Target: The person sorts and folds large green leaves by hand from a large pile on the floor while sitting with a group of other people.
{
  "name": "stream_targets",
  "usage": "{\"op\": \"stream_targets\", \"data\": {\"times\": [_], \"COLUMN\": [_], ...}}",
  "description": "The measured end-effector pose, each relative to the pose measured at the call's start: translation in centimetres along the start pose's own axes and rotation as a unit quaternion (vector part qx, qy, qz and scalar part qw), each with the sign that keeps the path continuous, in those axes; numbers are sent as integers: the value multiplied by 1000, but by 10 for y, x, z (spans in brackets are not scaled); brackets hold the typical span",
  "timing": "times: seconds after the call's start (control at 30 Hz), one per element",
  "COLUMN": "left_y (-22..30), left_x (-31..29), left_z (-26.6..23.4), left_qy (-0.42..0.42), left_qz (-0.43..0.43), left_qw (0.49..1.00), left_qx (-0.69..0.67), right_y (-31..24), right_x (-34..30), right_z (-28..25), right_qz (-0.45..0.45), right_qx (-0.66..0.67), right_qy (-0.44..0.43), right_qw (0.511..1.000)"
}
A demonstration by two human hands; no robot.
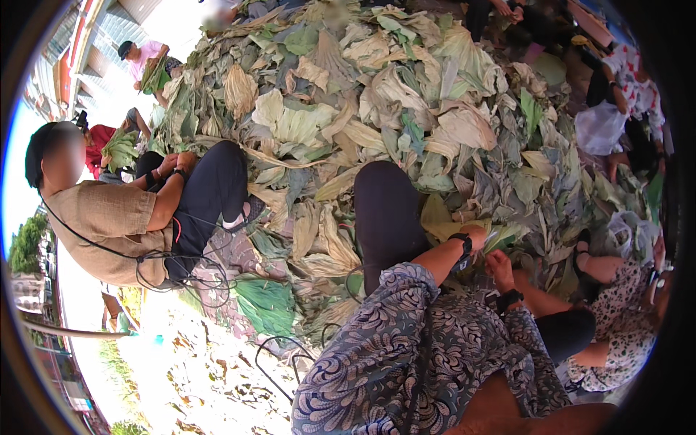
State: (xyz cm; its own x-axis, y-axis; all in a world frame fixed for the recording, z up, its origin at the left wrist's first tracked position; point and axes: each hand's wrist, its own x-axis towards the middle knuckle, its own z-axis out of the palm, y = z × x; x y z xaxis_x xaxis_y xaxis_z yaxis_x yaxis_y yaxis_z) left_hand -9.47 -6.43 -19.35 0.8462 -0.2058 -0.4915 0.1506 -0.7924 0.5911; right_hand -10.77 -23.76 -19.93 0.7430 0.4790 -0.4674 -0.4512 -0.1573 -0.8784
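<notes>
My left hand [474,235], with a dark band at its wrist, is closed beside my raised knee. A broad yellow-green leaf [436,214] lies against it, and a small pale strip shows by its fingers. Whether the fingers grip the leaf is too small to make out. Just below and to the right, my right hand [499,268] is held with fingers pinched together, apart from the left hand. Anything between those fingers is too small to name. Both hands are over the near edge of a large heap of dry and greenish leaves [406,94].
To the left a person in a brown shirt [109,225] sits by the heap, with black cords beside them. Other people sit around its edges, one near a translucent plastic bag [600,127]. A green leaf [267,303] lies on the ground cloth.
</notes>
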Motion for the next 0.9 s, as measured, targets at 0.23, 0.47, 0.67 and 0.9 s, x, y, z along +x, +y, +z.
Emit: {"op": "stream_targets", "data": {"times": [0.23, 0.47, 0.67, 0.9], "left_y": [-13, 21, 18, 10], "left_x": [13, -5, 11, 47], "left_z": [36, 11, 26, 58], "left_qy": [9, 88, 116, 165], "left_qz": [14, 2, 5, 71], "left_qw": [984, 995, 993, 984], "left_qx": [175, 45, 17, -3], "right_y": [-4, 51, 53, 55], "right_x": [-8, 29, 30, 28], "right_z": [37, -17, -12, -16], "right_qz": [38, -182, -283, -297], "right_qx": [-94, -407, -465, -464], "right_qy": [-123, -19, -26, -33], "right_qw": [987, 895, 838, 834]}}
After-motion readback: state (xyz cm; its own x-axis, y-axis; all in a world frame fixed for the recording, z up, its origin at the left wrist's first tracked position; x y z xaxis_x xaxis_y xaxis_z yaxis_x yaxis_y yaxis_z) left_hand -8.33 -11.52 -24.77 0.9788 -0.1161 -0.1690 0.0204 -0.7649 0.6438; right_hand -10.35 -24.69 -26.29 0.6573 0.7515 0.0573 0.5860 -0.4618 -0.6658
